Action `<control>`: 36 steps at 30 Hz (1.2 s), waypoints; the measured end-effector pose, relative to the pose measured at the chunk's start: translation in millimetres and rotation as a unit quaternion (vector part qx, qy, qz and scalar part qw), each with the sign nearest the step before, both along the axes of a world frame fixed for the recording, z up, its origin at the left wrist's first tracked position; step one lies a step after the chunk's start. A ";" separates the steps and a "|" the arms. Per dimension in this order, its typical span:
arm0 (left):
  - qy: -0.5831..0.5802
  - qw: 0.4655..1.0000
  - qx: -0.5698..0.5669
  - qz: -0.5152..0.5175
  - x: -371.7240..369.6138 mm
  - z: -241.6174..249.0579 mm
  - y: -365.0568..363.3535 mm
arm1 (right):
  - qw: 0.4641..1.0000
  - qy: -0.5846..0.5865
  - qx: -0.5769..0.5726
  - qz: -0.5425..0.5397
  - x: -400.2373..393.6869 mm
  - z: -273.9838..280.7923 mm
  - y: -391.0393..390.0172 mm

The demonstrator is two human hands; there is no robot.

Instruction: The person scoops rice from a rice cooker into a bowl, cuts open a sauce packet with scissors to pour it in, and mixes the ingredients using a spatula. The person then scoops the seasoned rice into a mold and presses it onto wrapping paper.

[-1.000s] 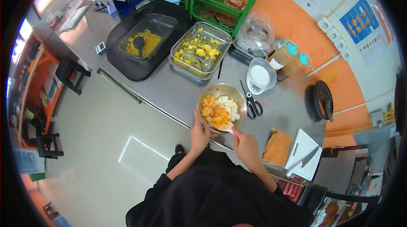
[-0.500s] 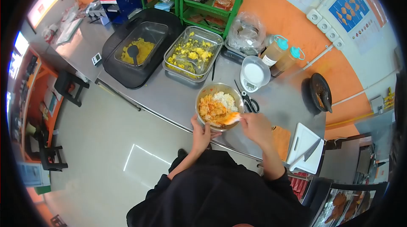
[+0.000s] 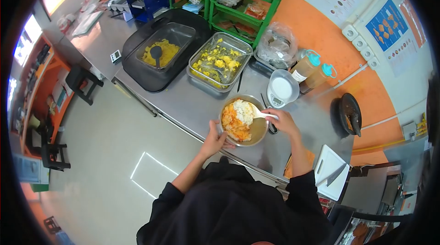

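Observation:
A metal mixing bowl (image 3: 260, 131) stands near the front edge of the steel table, holding rice (image 3: 237, 123) that is partly white and partly stained orange. My left hand (image 3: 214, 140) grips the bowl at its left side, with the thumb up by the rim. In my right hand (image 3: 284, 122) is the handle of a white rice paddle (image 3: 266, 115); its blade reaches into the white rice at the bowl's right side. Black-handled scissors (image 3: 273, 128) lie just right of the bowl, partly covered by my right hand.
Behind the bowl are a glass dish (image 3: 193, 73) of yellow food, a black warmer (image 3: 130, 78) and a white kitchen scale (image 3: 276, 102). Two sauce bottles (image 3: 303, 67) stand by the wall. Rightward are a stone mortar (image 3: 338, 110) and a cutting board (image 3: 331, 165) bearing a knife (image 3: 337, 175).
The paddle has moved from the bowl's front right to its upper right, into the white rice. The rice has shifted toward the bowl's left, baring metal at the right. The whole view has shifted slightly.

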State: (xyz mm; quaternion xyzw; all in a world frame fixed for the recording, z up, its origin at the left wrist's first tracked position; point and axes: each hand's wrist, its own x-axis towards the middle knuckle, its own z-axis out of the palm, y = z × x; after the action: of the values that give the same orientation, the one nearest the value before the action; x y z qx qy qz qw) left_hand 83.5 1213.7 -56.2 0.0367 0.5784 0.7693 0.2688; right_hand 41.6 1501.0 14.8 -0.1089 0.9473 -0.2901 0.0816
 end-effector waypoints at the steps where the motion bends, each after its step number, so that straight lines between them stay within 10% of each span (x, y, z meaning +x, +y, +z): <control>1: -0.001 1.000 -0.002 0.001 -2.6 2.8 -0.7 | 0.999 0.017 0.037 0.034 -2.5 4.5 -5.3; 7: -0.058 0.995 0.064 0.049 6.3 1.7 2.5 | 0.930 0.184 0.275 0.162 63.8 0.8 -44.4; 11: -0.075 0.989 0.093 0.088 21.4 0.7 16.2 | 0.922 0.241 0.272 0.131 93.7 35.6 -49.6; 16: -0.119 0.986 0.082 0.084 25.3 2.2 22.1 | 0.987 0.141 -0.029 -0.076 87.1 36.3 -66.9; 36: -0.031 0.976 0.088 0.198 40.2 -22.3 47.0 | 0.985 0.035 0.065 -0.154 90.6 16.5 -104.9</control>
State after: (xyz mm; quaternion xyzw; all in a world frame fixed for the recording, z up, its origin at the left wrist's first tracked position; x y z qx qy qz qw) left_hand 123.7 1260.8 -78.4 -0.0786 0.4953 0.8561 0.1247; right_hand 132.2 1396.2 31.3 0.0340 0.9719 -0.2329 0.0097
